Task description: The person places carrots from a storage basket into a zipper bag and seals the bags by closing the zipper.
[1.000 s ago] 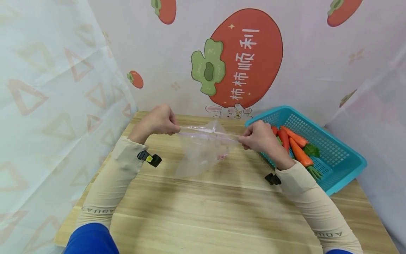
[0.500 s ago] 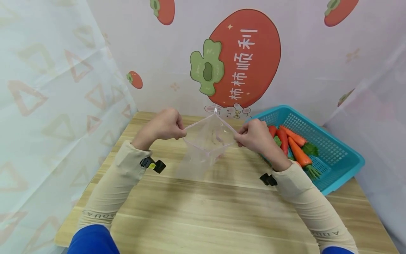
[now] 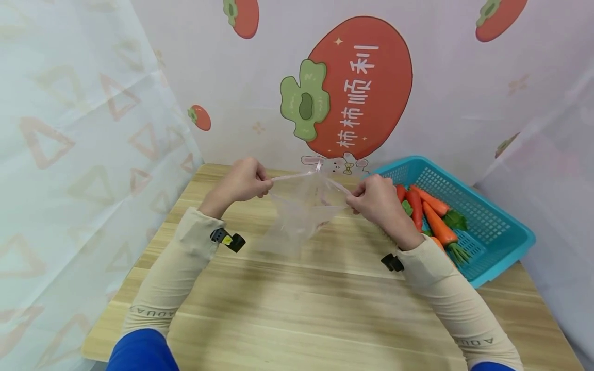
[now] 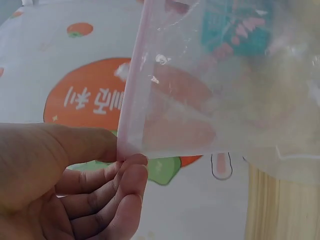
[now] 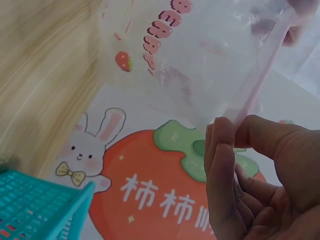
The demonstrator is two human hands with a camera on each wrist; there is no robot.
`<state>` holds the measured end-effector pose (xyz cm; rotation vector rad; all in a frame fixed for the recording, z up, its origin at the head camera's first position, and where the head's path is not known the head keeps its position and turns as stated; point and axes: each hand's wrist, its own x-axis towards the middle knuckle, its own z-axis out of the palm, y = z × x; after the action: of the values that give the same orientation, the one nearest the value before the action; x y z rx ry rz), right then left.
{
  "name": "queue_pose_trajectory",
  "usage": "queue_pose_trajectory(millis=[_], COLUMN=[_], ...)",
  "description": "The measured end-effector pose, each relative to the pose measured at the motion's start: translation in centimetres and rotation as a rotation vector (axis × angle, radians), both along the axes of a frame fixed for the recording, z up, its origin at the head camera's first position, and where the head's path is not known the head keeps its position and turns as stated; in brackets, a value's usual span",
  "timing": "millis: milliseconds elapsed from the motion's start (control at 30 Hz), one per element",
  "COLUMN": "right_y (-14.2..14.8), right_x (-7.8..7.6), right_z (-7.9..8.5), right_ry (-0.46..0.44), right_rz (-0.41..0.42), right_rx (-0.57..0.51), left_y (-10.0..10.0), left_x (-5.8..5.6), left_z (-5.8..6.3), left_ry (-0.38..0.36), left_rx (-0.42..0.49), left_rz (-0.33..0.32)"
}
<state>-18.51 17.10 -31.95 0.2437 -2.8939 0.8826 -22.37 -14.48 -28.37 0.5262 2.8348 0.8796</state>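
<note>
A clear plastic zip bag (image 3: 297,219) with a pink zip strip and pink printed letters hangs between my two hands over the table. My left hand (image 3: 246,180) pinches one top corner between thumb and forefinger; the left wrist view shows that zip strip (image 4: 134,85) running up from the pinch. At the other end, my right hand (image 3: 376,198) pinches the opposite corner, seen close in the right wrist view beside the printed letters (image 5: 160,30). The bag's far edge peaks upward at a small zip slider (image 3: 318,166), and its mouth is partly spread.
A teal plastic basket (image 3: 503,226) stands at the right behind my right forearm. It holds several carrots (image 3: 438,224), red peppers (image 3: 415,206) and some green leaves. Printed cloth walls close in the wooden table (image 3: 297,314) at the back and both sides.
The bag's mouth has gone from nearly flat to spread wide, then narrowed somewhat, with its far edge raised to a peak. Both hands keep their pinch and have shifted slightly.
</note>
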Motion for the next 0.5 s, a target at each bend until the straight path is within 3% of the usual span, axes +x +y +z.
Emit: queue_pose_trajectory(millis=[167, 500], right_y=[0.5, 1.0], right_x=[-0.2, -0.2], right_z=[-0.2, -0.2], right_ry=[-0.022, -0.048], right_rz=[0.007, 0.028], right_rx=[0.044, 0.078], left_y=[-1.3, -1.4], left_x=[-0.4, -0.1], left_z=[-0.3, -0.5], left_ry=[-0.021, -0.021], left_rx=[-0.018, -0.049], left_rz=[0.021, 0.007])
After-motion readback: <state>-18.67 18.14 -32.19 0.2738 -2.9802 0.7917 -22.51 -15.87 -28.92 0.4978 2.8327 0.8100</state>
